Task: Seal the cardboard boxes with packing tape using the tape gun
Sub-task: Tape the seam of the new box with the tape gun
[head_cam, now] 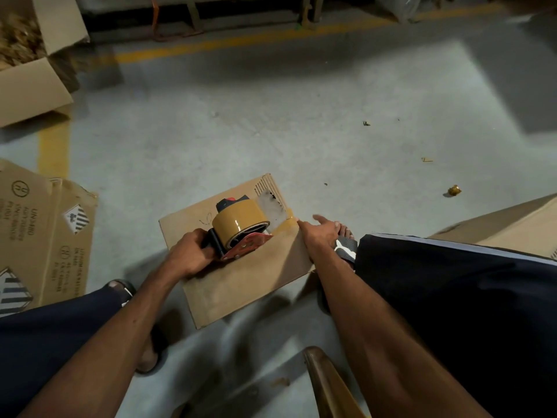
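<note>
A small closed cardboard box (241,282) sits on the floor between my feet. My left hand (190,254) grips the black handle of a red tape gun (241,233) that carries a roll of tan tape and rests on the box top. A strip of tan tape (286,226) runs from the gun to the box's right edge. My right hand (321,232) lies with straight fingers at that edge, on the end of the tape.
Flattened printed cartons (45,236) lie at the left. An open box with filling (27,55) stands at the far left back. Another cardboard box (512,224) is at the right. A wooden stool edge (325,384) is below. Small scraps (454,190) dot the grey floor.
</note>
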The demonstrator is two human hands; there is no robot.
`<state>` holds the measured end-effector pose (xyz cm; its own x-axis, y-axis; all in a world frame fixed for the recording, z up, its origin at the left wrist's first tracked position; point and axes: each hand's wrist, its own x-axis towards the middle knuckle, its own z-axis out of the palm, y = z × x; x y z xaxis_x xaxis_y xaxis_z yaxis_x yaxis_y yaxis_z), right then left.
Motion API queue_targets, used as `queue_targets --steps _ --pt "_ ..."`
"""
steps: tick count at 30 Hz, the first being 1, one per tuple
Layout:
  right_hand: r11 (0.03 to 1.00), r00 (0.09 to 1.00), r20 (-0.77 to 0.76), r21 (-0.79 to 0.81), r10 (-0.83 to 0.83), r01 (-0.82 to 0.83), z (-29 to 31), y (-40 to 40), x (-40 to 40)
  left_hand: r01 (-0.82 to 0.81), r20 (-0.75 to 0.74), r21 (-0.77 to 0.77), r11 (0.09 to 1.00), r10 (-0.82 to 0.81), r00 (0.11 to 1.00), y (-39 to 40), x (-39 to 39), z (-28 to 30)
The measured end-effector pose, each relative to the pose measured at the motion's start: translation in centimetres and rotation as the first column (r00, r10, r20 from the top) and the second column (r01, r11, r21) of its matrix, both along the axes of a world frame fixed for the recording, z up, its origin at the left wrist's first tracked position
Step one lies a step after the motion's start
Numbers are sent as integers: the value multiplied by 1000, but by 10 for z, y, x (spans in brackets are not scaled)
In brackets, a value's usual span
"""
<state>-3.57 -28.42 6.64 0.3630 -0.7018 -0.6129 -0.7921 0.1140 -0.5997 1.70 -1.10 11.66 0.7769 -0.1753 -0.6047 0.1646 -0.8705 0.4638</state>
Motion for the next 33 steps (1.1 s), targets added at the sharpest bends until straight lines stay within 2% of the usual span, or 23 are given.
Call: queue_targets --steps 3,6,8,11,13,15,20,24,30,33 --pt "997 994 111 -73 14 -6 2 7 -6 21 18 7 1000 -21 1000 -1 -1 0" --pt "971 947 235 -147 217 -187 10 26 -11 29 36 6 1000 -30 999 1 -5 1" --pt "946 930 205 -172 306 -273 11 31 -11 32 55 -9 999 -32 998 3 -7 1" --pt "958 952 171 -183 253 -222 14 33 -8 90 145 -28 996 -85 986 4 -9 2" --pt "948 944 185 -216 275 -234 13 36 -11 120 213 -39 992 -109 971 5 -10 0" --pt "935 926 218 -250 307 -251 10 38 -15 134 234 -41 990 -121 965 6 -11 -1" --pt "922 935 183 -303 305 -242 4 36 -10 157 279 -51 986 -137 951 8 -9 -7" --pt "939 947 181 -269 267 -213 1 40 -5 132 291 -88 987 -102 951 13 -7 -14" --pt "919 948 160 -335 275 -210 1 41 -5 83 221 -126 989 -53 974 14 -1 -18" --pt "918 949 136 -323 284 -228 3 41 -5 89 239 -103 991 -62 969 12 -2 -18"
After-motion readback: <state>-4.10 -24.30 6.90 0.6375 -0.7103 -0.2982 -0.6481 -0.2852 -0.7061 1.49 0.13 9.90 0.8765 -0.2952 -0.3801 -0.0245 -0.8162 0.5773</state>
